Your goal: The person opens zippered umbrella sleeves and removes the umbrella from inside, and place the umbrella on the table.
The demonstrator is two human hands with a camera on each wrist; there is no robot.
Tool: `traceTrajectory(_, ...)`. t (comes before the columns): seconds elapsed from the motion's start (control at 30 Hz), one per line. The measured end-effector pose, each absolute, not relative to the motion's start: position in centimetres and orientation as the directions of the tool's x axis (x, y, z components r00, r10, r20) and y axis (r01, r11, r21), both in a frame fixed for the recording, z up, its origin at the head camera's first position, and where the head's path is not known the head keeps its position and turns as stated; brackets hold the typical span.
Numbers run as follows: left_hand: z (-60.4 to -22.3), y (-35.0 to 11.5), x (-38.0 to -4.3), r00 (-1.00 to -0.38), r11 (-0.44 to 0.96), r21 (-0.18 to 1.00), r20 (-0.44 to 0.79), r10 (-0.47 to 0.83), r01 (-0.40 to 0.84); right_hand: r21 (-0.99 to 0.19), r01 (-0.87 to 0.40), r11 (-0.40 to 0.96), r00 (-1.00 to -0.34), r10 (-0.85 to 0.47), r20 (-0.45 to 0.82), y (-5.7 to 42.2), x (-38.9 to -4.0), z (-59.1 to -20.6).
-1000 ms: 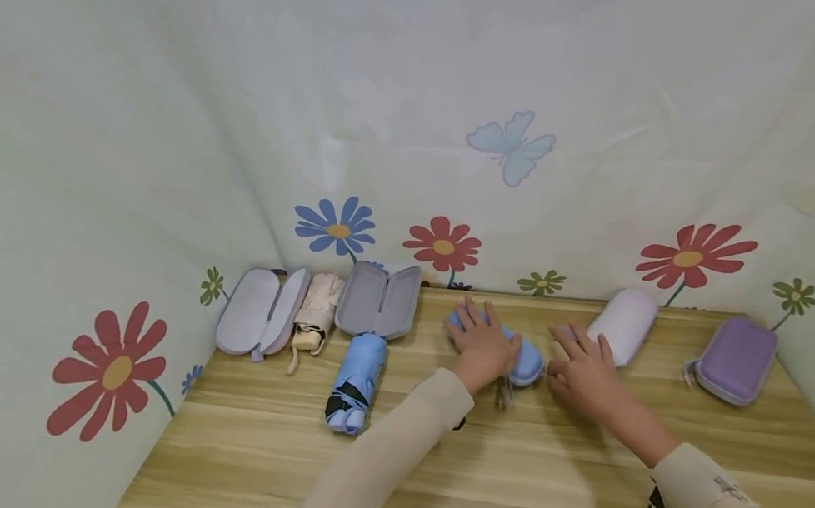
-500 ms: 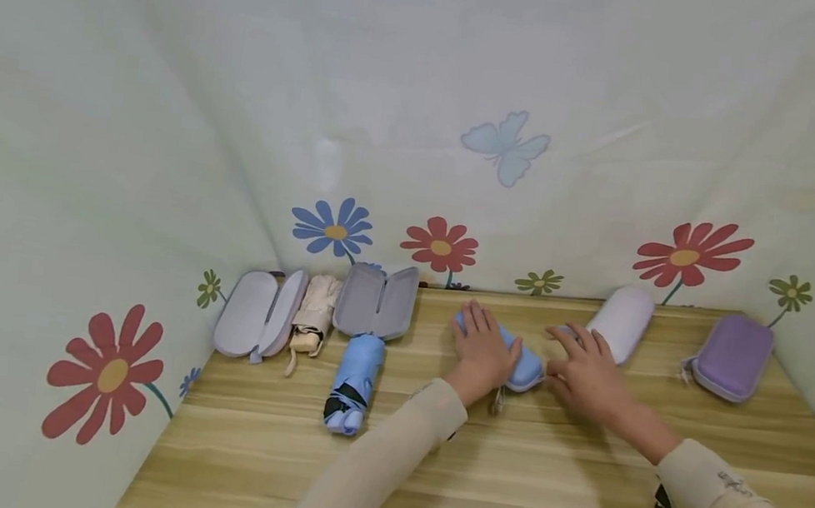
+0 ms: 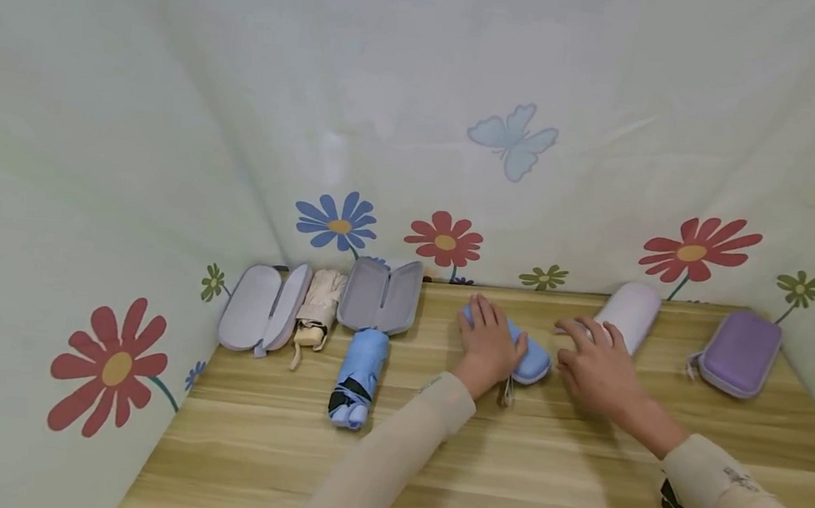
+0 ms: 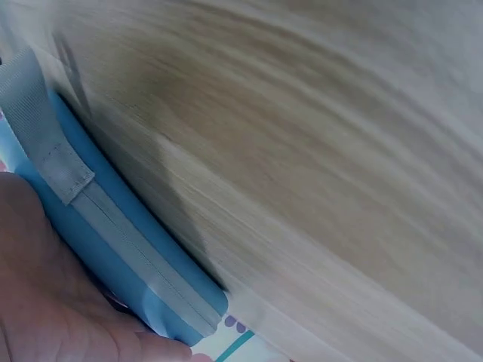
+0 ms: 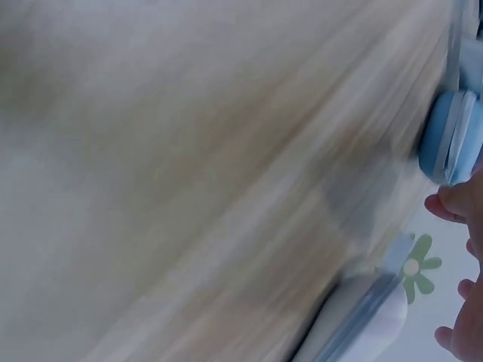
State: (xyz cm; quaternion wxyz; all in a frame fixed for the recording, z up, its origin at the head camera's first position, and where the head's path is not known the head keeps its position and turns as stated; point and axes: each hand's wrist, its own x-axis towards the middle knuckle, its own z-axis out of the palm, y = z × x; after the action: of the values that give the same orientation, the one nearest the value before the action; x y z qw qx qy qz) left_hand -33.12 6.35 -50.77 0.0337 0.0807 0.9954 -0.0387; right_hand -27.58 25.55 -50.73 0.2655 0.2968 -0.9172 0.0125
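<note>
My left hand [image 3: 489,347] lies over a blue zippered case [image 3: 533,362], its fingers straight across the top. In the left wrist view, a grey zipper band and a fabric loop [image 4: 45,128] run along the case's side. The right hand [image 3: 601,375] is at the case's right end, fingers loosely bent and spread. In the right wrist view its fingertips come close to the zippered end of the blue case [image 5: 453,139]; whether they touch it I cannot tell. Behind the right hand lies a white case [image 3: 628,317], partly covered by the fingers.
A purple zippered case [image 3: 739,352] lies at the right. To the left are an opened light-grey case [image 3: 249,307], a beige folded umbrella [image 3: 320,303], an opened grey case [image 3: 380,297] and a blue folded umbrella [image 3: 359,374]. A flowered curtain [image 3: 393,118] backs the wooden table [image 3: 487,481].
The left hand's fingers have drawn closer together on the blue case. The right hand has shifted only slightly and stays by the case's end. The other objects keep their places.
</note>
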Motion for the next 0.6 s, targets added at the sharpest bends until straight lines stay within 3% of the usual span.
traceTrajectory(0.17, -50.2, 6.1, -33.1, -0.978, 0.976, -0.089, -0.071, 0.194, 0.200, 0.109, -0.523, 0.845, -0.689, -0.495, 0.529, 25.3, -28.8, -50.8)
traceTrajectory(0.3, -50.5, 5.3, -33.6, -0.944, 0.940, -0.093, -0.057, 0.324, 0.328, 0.085, -0.527, 0.846, -0.699, -0.488, 0.523, 24.6, -30.0, -51.0)
traceTrajectory(0.5, -50.7, 3.6, -34.7, -0.779, 0.756, -0.193, -0.099, 0.619, 0.626, 0.056, -0.499, 0.865, -0.741, -0.460, 0.489, 23.7, -31.2, -51.7)
traceTrajectory(0.6, -50.4, 3.1, -34.5, -0.742, 0.713, -0.210, -0.131, 0.658, 0.669, 0.046, -0.476, 0.878, -0.756, -0.436, 0.488, 23.3, -31.5, -52.0)
